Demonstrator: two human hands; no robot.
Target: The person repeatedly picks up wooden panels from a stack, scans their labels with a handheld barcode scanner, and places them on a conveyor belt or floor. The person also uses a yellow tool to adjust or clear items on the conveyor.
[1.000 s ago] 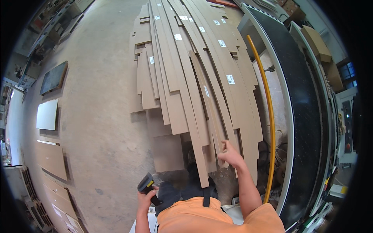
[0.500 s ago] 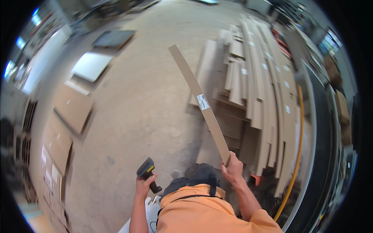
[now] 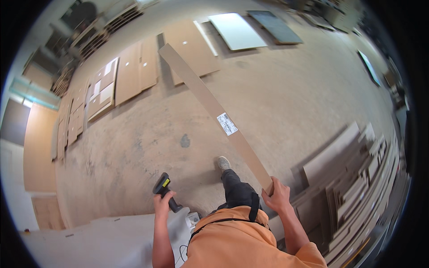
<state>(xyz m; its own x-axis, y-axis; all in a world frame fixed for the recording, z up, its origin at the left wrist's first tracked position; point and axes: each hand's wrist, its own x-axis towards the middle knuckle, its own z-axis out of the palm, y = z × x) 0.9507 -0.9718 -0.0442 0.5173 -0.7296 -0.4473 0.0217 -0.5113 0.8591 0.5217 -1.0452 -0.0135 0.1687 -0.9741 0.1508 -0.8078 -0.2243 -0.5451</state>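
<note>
A long, narrow brown board (image 3: 203, 97) slants up and away to the left from my right hand (image 3: 278, 194), which grips its near end. A white printed label (image 3: 227, 124) is stuck about halfway along its upper face. In my left hand (image 3: 163, 202), the fingers are wrapped round the handle of a black handheld barcode scanner (image 3: 163, 182) with a yellow sticker on it. The scanner is held apart from the board, to the left of my body.
At the right lie stacks of narrow boards (image 3: 357, 196). Wide brown panels (image 3: 129, 73), a white panel (image 3: 237, 31) and a dark grey panel (image 3: 275, 27) lie on the floor ahead. A pale surface (image 3: 103, 236) is at the lower left. My shoe (image 3: 224, 163) is on the concrete floor.
My body has turned left, so the board stacks have swung to the right and the floor panels now lie ahead. The board and scanner stay in my hands; one foot is stepping forward.
</note>
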